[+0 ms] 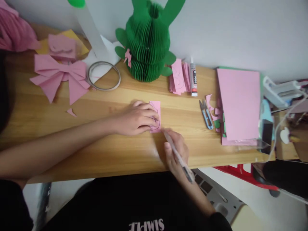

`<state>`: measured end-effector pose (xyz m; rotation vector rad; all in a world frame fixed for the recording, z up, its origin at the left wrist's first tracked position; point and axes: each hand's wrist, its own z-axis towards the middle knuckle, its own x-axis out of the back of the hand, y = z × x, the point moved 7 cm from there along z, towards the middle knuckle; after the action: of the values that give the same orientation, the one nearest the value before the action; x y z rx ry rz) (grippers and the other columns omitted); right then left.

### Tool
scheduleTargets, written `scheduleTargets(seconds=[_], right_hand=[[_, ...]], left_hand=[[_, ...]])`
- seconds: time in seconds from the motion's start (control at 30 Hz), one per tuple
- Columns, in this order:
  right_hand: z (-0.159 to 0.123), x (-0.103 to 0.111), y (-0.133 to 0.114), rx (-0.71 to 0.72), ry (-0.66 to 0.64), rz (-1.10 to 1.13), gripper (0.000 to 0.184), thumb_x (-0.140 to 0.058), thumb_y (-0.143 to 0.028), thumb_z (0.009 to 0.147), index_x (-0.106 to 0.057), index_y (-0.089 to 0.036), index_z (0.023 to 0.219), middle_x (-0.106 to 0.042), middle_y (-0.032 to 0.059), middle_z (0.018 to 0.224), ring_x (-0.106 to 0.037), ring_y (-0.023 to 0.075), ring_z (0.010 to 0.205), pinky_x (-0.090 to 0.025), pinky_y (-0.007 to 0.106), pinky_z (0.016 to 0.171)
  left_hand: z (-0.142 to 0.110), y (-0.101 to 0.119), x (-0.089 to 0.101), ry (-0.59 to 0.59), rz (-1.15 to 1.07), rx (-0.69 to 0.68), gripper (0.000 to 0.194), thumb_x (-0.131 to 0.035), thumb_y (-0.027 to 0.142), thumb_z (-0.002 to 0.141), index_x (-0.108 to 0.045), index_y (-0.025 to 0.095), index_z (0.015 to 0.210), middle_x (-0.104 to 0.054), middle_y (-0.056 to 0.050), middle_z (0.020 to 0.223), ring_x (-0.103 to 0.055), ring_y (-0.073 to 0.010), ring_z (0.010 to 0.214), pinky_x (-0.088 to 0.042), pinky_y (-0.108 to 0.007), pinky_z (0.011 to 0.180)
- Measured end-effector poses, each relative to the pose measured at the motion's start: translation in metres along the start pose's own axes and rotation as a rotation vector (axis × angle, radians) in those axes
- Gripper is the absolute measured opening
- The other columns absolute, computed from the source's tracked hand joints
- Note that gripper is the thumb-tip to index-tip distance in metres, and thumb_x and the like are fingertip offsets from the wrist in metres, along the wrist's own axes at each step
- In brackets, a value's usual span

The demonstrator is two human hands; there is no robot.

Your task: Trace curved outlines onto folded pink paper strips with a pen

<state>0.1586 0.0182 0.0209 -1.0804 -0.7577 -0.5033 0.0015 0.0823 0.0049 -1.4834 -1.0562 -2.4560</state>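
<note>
My left hand (137, 118) lies on the wooden table with its fingers stretched out over a small pink paper slip (157, 107), pressing it flat. Dark curved lines are drawn on the slip, partly hidden under my fingers. Just to the lower right, my right hand (178, 149) is closed around a pale pen (176, 152). The pen slants, its upper end toward my body and its other end close to the slip's lower right corner; I cannot tell whether it touches the paper.
Behind stand a green honeycomb paper figure (148, 41), pink slips (178, 77) and a glue tube (193, 78). At left are a pink paper bow (61, 72) and a tape roll (117, 80). Thread snips (206, 115), scraps and pink sheets (240, 106) lie to the right.
</note>
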Motion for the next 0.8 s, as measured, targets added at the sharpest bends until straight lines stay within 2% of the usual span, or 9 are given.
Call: scheduleTargets(seconds=[0.13,0.27,0.47,0.63,0.8], right_hand=[[-0.013,-0.013,-0.004,0.184,-0.043,-0.149,0.033,-0.049,-0.024,0.100,-0.061,-0.021,0.130,-0.075,0.0097,0.118,-0.065,0.0246,0.113,-0.054,0.040,0.093],[-0.020,-0.025,0.001,0.194,-0.071,-0.234,0.038,-0.048,-0.021,0.099,-0.060,-0.022,0.135,-0.073,0.0090,0.127,-0.062,0.0240,0.119,-0.049,0.039,0.098],[-0.020,-0.029,0.000,0.221,-0.032,-0.285,0.036,-0.046,-0.020,0.100,-0.065,-0.020,0.131,-0.073,0.0075,0.128,-0.062,0.0222,0.119,-0.045,0.035,0.099],[-0.020,-0.035,0.002,0.242,-0.032,-0.319,0.036,-0.047,-0.020,0.100,-0.065,-0.020,0.131,-0.074,0.0080,0.127,-0.063,0.0228,0.118,-0.045,0.035,0.098],[-0.020,-0.038,0.004,0.277,-0.111,-0.347,0.039,-0.052,-0.017,0.098,-0.062,-0.018,0.135,-0.070,0.0125,0.133,-0.061,0.0253,0.121,-0.047,0.040,0.100]], left_hand=[[-0.003,0.006,0.002,0.008,0.164,-0.021,0.026,-0.049,0.033,0.103,-0.073,0.025,0.107,-0.070,-0.005,0.129,-0.058,-0.0259,0.120,-0.033,-0.044,0.098],[-0.008,0.016,0.000,-0.046,0.342,-0.088,0.031,-0.045,0.037,0.105,-0.071,0.025,0.116,-0.063,-0.008,0.141,-0.054,-0.0280,0.129,-0.034,-0.046,0.102],[-0.035,0.026,0.009,-0.044,0.468,-0.068,0.030,-0.047,0.036,0.104,-0.067,0.020,0.120,-0.064,-0.012,0.138,-0.054,-0.0287,0.131,-0.035,-0.048,0.107],[-0.066,0.043,0.020,0.098,0.550,-0.003,0.027,-0.047,0.034,0.103,-0.072,0.024,0.102,-0.071,-0.008,0.126,-0.061,-0.0261,0.119,-0.039,-0.043,0.100],[-0.072,0.055,0.032,0.332,0.576,0.193,0.027,-0.046,0.025,0.102,-0.073,0.026,0.096,-0.075,-0.005,0.112,-0.065,-0.0241,0.111,-0.041,-0.041,0.092]])
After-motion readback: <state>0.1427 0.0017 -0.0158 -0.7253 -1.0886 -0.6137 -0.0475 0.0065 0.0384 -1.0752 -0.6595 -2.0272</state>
